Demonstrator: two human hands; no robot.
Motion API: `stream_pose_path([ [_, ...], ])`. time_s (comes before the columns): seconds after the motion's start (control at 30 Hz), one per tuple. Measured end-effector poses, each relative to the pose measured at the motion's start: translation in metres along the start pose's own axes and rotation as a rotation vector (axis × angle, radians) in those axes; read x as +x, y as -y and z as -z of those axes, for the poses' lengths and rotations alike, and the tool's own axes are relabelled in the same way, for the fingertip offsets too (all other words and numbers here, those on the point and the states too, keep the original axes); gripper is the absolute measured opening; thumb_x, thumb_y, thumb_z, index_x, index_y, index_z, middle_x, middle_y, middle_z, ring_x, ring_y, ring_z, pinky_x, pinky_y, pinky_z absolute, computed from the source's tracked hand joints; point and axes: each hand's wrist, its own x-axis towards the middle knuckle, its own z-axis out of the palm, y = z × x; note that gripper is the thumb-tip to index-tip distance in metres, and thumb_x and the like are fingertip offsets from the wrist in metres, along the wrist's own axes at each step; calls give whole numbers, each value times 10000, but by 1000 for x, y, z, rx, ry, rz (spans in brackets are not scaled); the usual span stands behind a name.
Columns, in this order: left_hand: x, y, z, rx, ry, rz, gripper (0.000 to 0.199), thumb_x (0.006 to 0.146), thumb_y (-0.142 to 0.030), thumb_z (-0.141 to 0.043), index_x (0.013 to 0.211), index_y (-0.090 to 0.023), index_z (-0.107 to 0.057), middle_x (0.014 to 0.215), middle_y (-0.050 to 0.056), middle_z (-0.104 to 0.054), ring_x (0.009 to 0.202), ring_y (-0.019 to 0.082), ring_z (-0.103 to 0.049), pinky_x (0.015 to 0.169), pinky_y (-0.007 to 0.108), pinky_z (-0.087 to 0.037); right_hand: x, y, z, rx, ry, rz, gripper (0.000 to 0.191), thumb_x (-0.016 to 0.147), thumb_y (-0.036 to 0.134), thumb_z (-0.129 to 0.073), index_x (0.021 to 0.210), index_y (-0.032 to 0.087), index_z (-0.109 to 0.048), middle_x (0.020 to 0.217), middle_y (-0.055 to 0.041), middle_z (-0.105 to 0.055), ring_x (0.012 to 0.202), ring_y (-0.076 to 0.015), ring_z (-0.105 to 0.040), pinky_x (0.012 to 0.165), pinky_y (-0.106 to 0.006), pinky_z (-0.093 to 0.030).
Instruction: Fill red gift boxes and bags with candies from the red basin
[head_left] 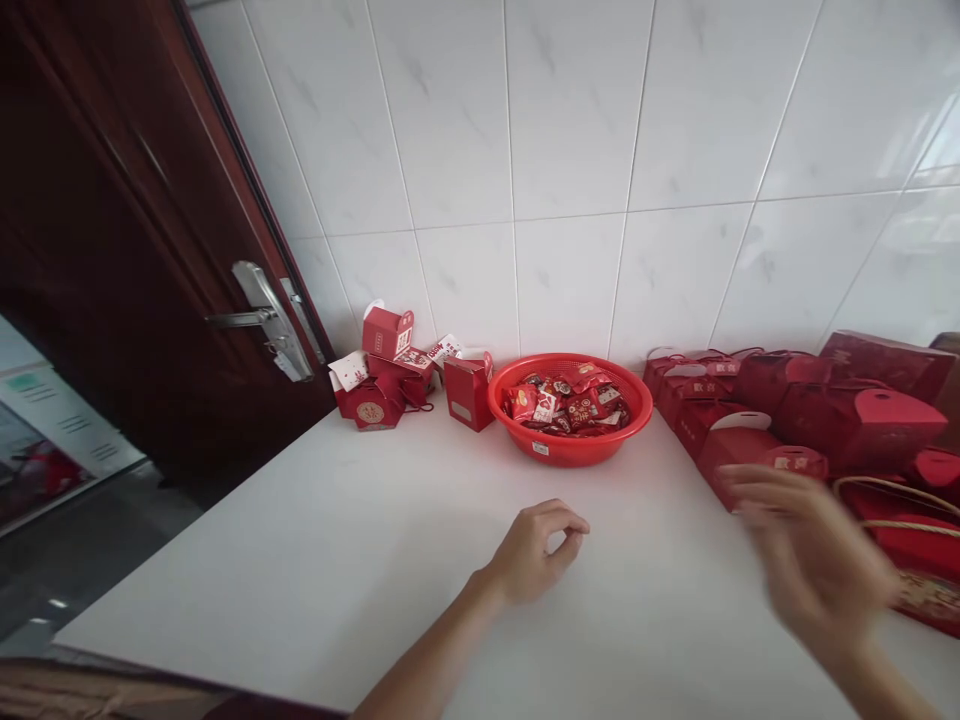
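Right hand (pixel 810 560), left hand (pixel 536 550); round red basket (pixel 572 452); shiny

A white tabletop (pixel 300 560) fills much of the lower frame. Along its far side sit clustered red cartons (pixel 369 408) left of centre, one upright red box (pixel 469 395), a round red basket (pixel 576 452) near centre, and crowded red gift boxes (pixel 859 425) at right.

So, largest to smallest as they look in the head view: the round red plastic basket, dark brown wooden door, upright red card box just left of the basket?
1. Dark brown wooden door, cut off by the frame
2. Round red plastic basket
3. Upright red card box
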Motion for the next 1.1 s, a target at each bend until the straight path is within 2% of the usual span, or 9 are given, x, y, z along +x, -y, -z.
stream_pose_path([
  [0.03,1,1,3,12,-22,-19,197,908,-211,-548,903,-203,-745,908,73,-748,826,182,-693,773,298,-565,-9,7,-21,61,175,137,82,871,235,-625,906,286,-680,917,-90,-733,806,-272,-718,677,-415,-589],
  [0.1,5,4,15,62,-106,-49,195,915,-237,-547,900,-199,-738,886,72,-752,828,187,-697,786,305,-566,-28,23,-52,209,414,238,178,894,131,-571,997,252,-651,978,-103,-730,862,-224,-728,714,-330,-606],
  [0.2,21,9,53,211,-321,-21,207,924,-285,-538,923,-208,-730,919,70,-760,878,201,-706,839,326,-566,-54,37,-74,321,580,257,213,908,90,-508,1016,232,-625,988,-100,-721,872,-197,-722,736,-293,-608],
  [0.27,40,16,89,380,-453,54,223,913,-300,-525,946,-214,-728,972,67,-757,944,216,-704,887,338,-563,-65,37,-77,340,645,211,214,915,91,-487,1008,231,-620,986,-92,-716,861,-190,-718,730,-286,-608],
  [0.37,77,31,146,482,-512,136,284,879,-198,-493,1054,-193,-717,1120,89,-729,997,231,-691,946,365,-543,-73,29,-78,367,674,127,210,930,102,-464,992,232,-617,976,-82,-705,852,-183,-713,722,-275,-605],
  [0.53,139,52,208,613,-430,243,391,826,-71,-549,1178,-165,-690,1311,115,-654,1309,290,-537,1162,414,-381,-75,21,-82,394,642,56,196,947,121,-447,961,238,-603,943,-66,-686,842,-175,-706,714,-259,-592],
  [0.8,167,71,235,650,-184,441,336,964,-354,-610,1261,-195,-602,1293,102,-614,1081,233,-642,902,437,-566,-78,13,-89,427,607,13,187,946,118,-436,913,236,-577,869,-50,-663,733,-158,-670,658,-240,-567],
  [1.0,157,74,244,533,-183,529,336,963,-355,-609,1254,-185,-609,1290,97,-616,1087,245,-640,911,443,-564,-78,13,-90,458,639,5,186,945,114,-430,918,235,-569,885,-48,-661,730,-148,-655,662,-233,-559],
  [1.1,147,68,248,426,-267,529,322,947,-375,-629,1182,-155,-647,1210,79,-657,1037,251,-659,877,425,-571,-76,16,-88,463,650,-8,177,952,134,-431,907,234,-570,887,-47,-660,715,-146,-647,652,-235,-556],
])
